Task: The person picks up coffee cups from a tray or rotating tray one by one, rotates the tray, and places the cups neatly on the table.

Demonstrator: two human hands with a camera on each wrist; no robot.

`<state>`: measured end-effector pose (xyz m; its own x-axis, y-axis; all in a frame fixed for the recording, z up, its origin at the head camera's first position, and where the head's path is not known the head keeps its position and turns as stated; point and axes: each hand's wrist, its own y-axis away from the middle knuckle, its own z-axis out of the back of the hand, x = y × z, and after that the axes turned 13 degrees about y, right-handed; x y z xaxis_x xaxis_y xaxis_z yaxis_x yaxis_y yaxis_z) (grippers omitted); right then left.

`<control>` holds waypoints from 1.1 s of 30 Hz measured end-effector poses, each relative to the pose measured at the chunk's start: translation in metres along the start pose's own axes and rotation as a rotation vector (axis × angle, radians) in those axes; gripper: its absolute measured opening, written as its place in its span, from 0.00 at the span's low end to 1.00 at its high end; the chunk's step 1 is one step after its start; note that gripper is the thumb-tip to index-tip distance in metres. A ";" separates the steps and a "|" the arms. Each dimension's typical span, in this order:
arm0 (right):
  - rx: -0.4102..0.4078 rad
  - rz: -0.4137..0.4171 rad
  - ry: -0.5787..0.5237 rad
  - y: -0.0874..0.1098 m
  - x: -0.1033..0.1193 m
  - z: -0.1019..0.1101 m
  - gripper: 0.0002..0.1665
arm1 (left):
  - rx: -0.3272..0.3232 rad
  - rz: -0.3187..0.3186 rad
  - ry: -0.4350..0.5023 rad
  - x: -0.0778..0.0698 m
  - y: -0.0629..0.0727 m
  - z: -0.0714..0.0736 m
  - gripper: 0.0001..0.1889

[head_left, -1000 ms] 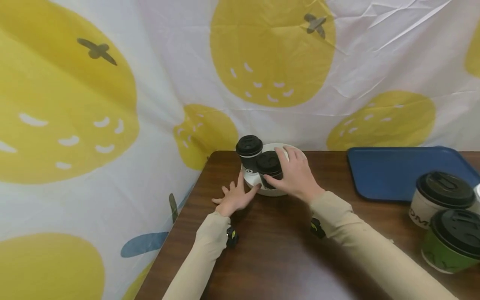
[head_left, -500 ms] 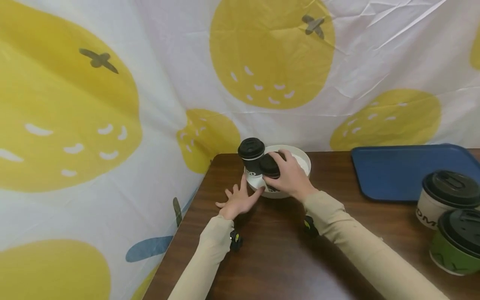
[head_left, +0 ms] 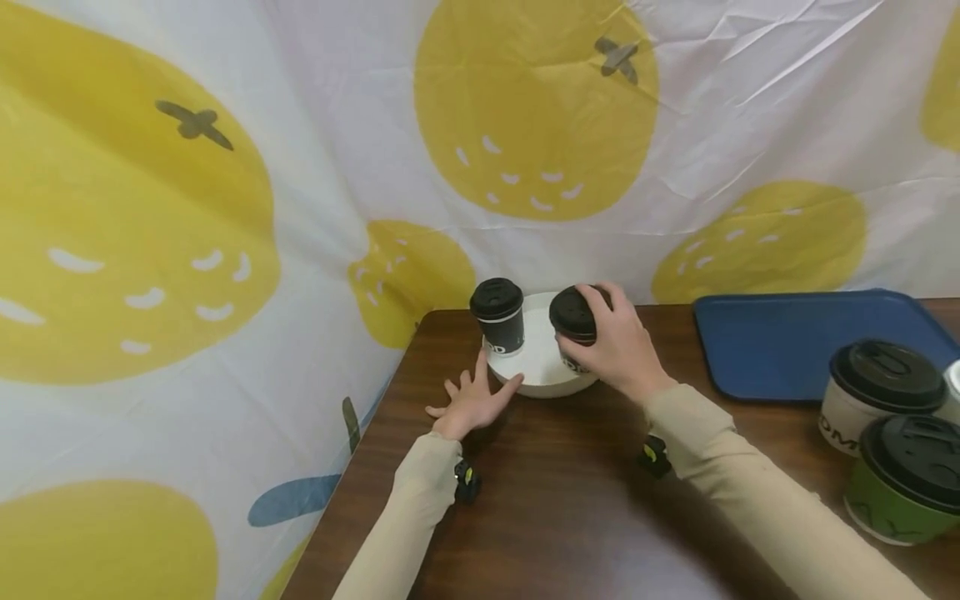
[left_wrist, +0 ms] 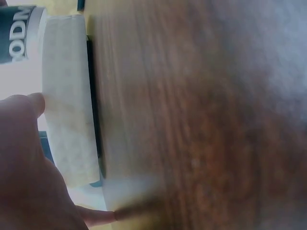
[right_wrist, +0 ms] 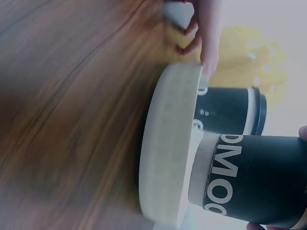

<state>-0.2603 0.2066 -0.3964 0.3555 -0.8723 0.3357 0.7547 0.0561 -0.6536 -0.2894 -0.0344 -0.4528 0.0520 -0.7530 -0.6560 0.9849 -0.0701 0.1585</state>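
My right hand (head_left: 618, 350) grips a black lidded paper coffee cup (head_left: 573, 317) over the right part of a round white tray (head_left: 536, 367) with a raised rim. In the right wrist view this coffee cup (right_wrist: 254, 179) shows white lettering and a pale base, close over the tray's rim (right_wrist: 170, 148). A second black coffee cup (head_left: 501, 321) stands upright at the tray's left side. My left hand (head_left: 472, 402) has its fingers spread, with thumb and forefinger against the near left rim; in the left wrist view the thumb (left_wrist: 33, 103) touches the rim.
A blue rectangular tray (head_left: 810, 346) lies at the back right of the brown wooden table (head_left: 570, 492). In front of it stand a white cup with a black lid (head_left: 855, 412) and a green lidded cup (head_left: 892, 508). A lemon-print cloth (head_left: 525, 242) hangs behind and to the left.
My right hand has carried its coffee cup rightward, away from the second cup, which stays put. A gap now separates the two cups. My left hand keeps its place at the rim.
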 end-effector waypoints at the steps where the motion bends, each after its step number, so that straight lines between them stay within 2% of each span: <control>1: -0.003 -0.008 0.008 0.002 -0.003 0.003 0.42 | -0.001 -0.001 0.004 0.000 0.000 -0.001 0.51; 7: -0.018 -0.069 0.039 0.019 -0.022 0.028 0.41 | 0.004 0.000 0.026 0.001 -0.001 -0.004 0.51; 10: -0.057 -0.077 0.077 0.028 -0.030 0.040 0.42 | 0.005 -0.002 0.037 -0.001 0.000 -0.003 0.52; 15: -0.160 -0.063 0.226 0.046 -0.043 0.055 0.43 | 0.008 0.003 0.040 -0.002 0.001 -0.002 0.52; 19: -0.193 -0.089 0.347 0.061 -0.054 0.068 0.46 | 0.009 0.001 0.040 0.000 0.000 -0.003 0.52; 24: -0.152 -0.151 0.422 0.076 -0.065 0.083 0.47 | -0.002 -0.003 0.040 0.001 -0.003 -0.005 0.53; 33: -0.049 -0.236 0.500 0.091 -0.082 0.099 0.46 | 0.001 0.002 0.017 0.002 -0.004 -0.006 0.52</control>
<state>-0.1665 0.3308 -0.4163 -0.1336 -0.9835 0.1218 0.7516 -0.1806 -0.6344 -0.2924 -0.0316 -0.4598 0.0569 -0.7422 -0.6678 0.9846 -0.0689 0.1605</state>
